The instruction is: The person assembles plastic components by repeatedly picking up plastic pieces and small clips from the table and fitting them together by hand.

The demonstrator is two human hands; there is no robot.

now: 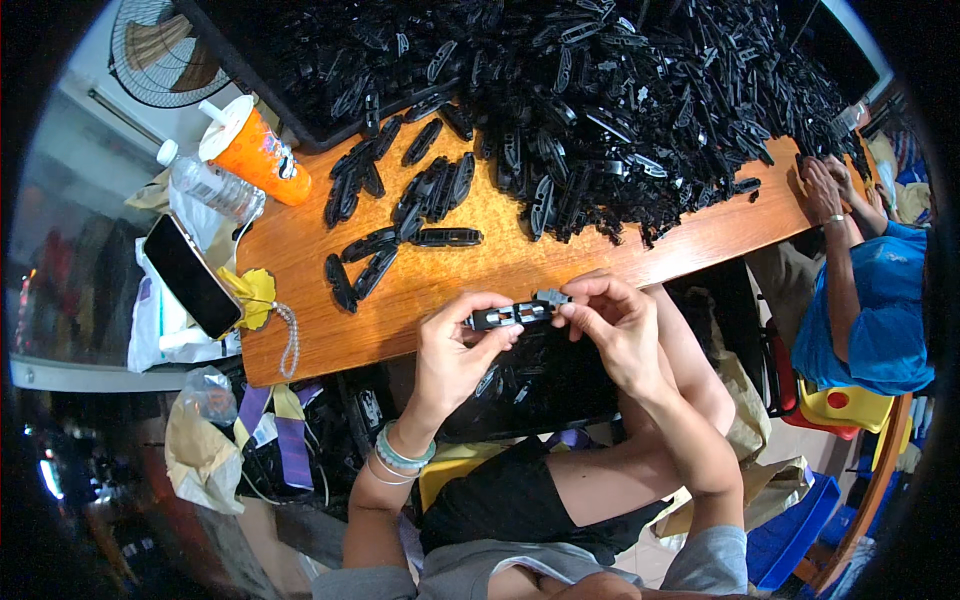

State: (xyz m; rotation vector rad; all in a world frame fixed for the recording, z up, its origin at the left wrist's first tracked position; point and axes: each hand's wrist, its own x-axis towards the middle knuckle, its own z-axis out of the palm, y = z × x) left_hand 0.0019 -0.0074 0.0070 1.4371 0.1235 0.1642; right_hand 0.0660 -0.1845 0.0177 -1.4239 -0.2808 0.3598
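Just off the table's front edge, my left hand (452, 345) grips a long black plastic part (511, 315) between thumb and fingers. Silvery and reddish bits show on the part's upper face. At its right end, my right hand (622, 338) pinches a small grey piece (551, 297) with thumb and forefinger, touching the part or very close to it. Similar black oblong parts (447, 237) lie loose on the wooden table (290, 250) beyond my hands. A large heap of black parts (600, 130) covers the far side.
At the left stand an orange cup (262, 155), a plastic bottle (215, 187) and a propped phone (192, 276) on a yellow holder. Below the table edge sits a dark tray (560, 385) with black parts. Another person's hands (825, 188) work at the far right.
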